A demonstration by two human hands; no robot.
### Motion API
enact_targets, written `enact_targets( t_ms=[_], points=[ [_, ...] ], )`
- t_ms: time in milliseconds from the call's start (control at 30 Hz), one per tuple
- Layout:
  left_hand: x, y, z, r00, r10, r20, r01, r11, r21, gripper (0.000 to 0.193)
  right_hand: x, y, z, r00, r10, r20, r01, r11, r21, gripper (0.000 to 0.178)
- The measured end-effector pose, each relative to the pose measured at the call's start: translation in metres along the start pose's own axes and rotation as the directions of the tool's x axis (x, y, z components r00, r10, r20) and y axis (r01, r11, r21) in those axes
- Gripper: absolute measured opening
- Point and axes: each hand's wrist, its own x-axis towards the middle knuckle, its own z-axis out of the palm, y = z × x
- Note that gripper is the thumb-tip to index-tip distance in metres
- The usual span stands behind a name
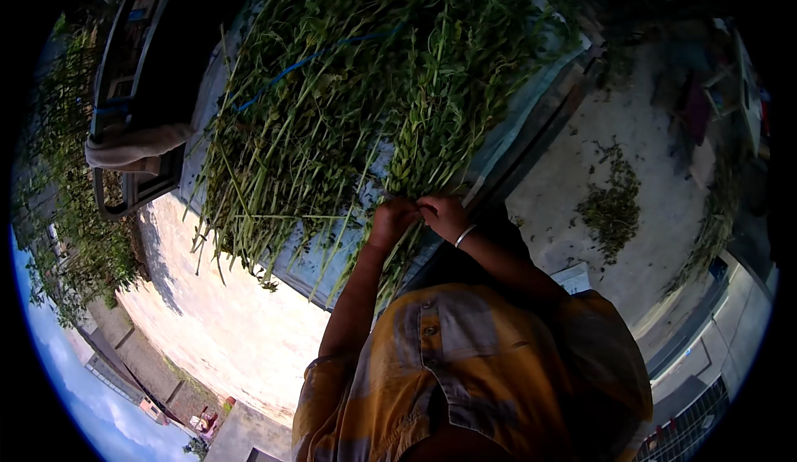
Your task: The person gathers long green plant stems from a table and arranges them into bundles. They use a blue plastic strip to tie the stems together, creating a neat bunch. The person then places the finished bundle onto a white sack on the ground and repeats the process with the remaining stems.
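Observation:
My left hand (391, 223) and my right hand (445, 215) meet at the near edge of a heap of cut green leafy stalks (332, 122). The fingers of both are closed in a pinch, fingertips almost touching. Just beyond them lies a bunch of leafy stalks (432, 142), and some stems come out below, beside my left forearm. Whatever the fingertips grip is too small to make out. A white bangle (465, 235) circles my right wrist. The stalks rest on a bluish sheet (311, 254) over a raised flat bed, their cut ends mostly pointing toward me.
A blue cord (307, 62) crosses the heap. At the left, a greyish cloth (137, 148) hangs over a dark metal frame (120, 211). Loose leaves (610, 205) lie scattered on the pale floor at the right, with more stalks (716, 221) farther out. Bushes (70, 238) grow at far left.

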Motion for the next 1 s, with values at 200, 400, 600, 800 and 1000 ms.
enact_targets(
  t_ms=[200,400,600,800,1000],
  points=[
    [0.002,0.006,-0.009,0.989,-0.089,0.119,0.089,0.996,0.005,0.011,0.002,0.01,0.006,0.998,-0.049,-0.026,0.045,0.987,-0.151,0.006],
    [0.008,0.0,-0.013,0.984,0.026,0.176,-0.038,0.997,0.063,0.005,0.001,0.017,0.012,0.995,0.099,0.004,-0.099,0.988,0.117,0.007],
    [0.008,-0.001,0.001,0.996,0.001,0.084,-0.024,0.961,0.276,0.008,0.0,0.009,0.013,0.969,0.241,0.057,-0.248,0.93,0.272,0.005],
    [0.011,0.003,-0.002,0.998,-0.02,0.065,0.005,0.974,0.225,0.007,-0.007,0.01,0.016,0.9,0.408,0.153,-0.429,0.77,0.471,0.006],
    [0.018,0.001,-0.014,0.98,-0.084,0.18,0.075,0.996,0.058,0.009,-0.012,0.017,0.025,0.996,0.009,-0.084,-0.005,0.999,0.043,0.006]
  ],
)
